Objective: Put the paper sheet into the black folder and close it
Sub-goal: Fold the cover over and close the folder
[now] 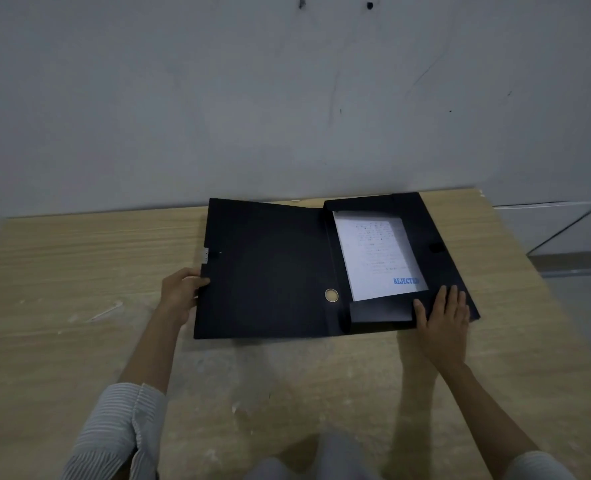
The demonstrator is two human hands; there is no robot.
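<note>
Plain office-like room: wood-grain desk (pixel 79 271) against bare scuffed grey wall (pixel 183 98).

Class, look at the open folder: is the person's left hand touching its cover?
Touching. The head view shows the left hand gripping the left edge of the folder cover, thumb lying on its inner face with no gap.

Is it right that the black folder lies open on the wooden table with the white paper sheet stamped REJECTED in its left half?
Not quite. In the head view the black folder does lie open on the wooden table, but the white paper sheet stamped REJECTED sits in its right half, the tray with flaps. The left half is the bare cover.
</note>
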